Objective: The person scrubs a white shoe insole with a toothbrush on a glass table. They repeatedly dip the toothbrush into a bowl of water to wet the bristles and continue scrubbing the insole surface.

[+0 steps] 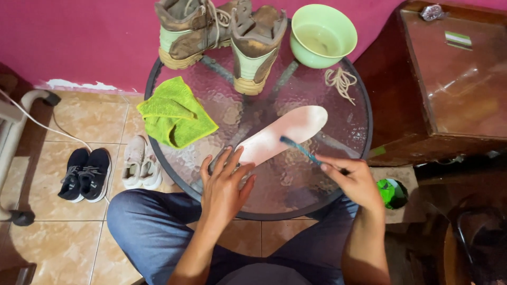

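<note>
Closest to me are my knees in blue trousers [142, 227], tucked under the round glass table [346, 158]. My left hand [224, 184] lies flat with fingers spread, pressing down on the near end of one pale pink insole [282, 134]. It grips nothing. My right hand [355, 179] is closed around one small blue brush [302, 150], and the brush tip sits on the insole.

The insole lies just past both hands, toward 12 o'clock. Its long side runs from about 7 o'clock up to 1 o'clock. The left hand is on it, so it is the nearer hand. The right hand only reaches it with the brush.

At 10 o'clock lies one green cloth [174, 113]. Further off, at 12 o'clock, stand two muddy boots [222, 34]. At 1 o'clock sit one green bowl [323, 36] and one loose lace [342, 82]. On the floor at 9 o'clock are two pairs of shoes, one black [85, 174] and one white [140, 163].
</note>
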